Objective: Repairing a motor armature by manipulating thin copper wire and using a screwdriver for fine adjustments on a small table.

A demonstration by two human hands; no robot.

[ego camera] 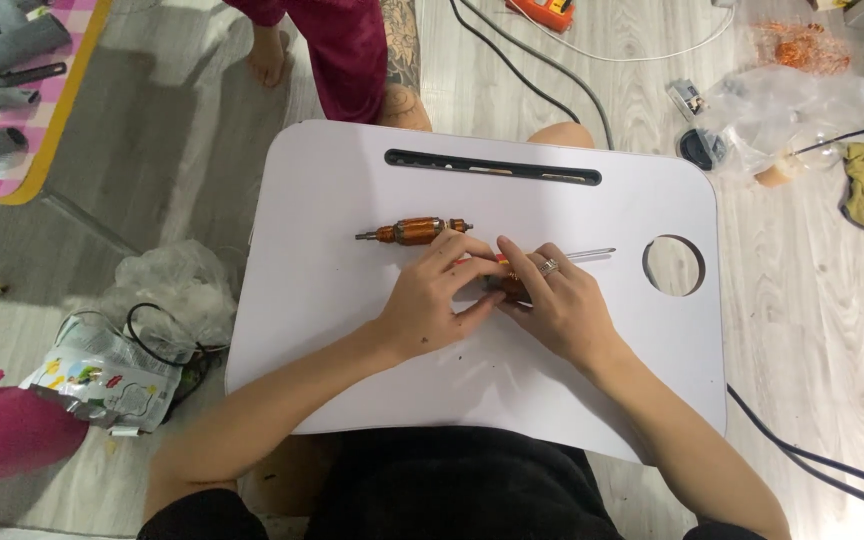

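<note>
Both hands meet at the middle of the white lap tray (352,380). The left hand (432,300) curls over a small orange-and-red part (505,286), fingers bent round it, and the right hand (557,305), ring on one finger, pinches the same piece from the other side. Most of the part is hidden under the fingers, so its exact shape can't be told. A thin metal shaft (592,254) sticks out toward the tray's round cup hole (674,265).

Just beyond the hands, toward the tray's far slot (492,166), lies a motor armature (414,232) with copper windings on a steel spindle. It looks stiff and dense for its size; the windings would scratch easily, so the bare spindle ends look like the safer grip.

Off the tray, black cables (812,465) trail near its right side, and crumpled plastic bags (792,115) lie beyond the far right corner.
</note>
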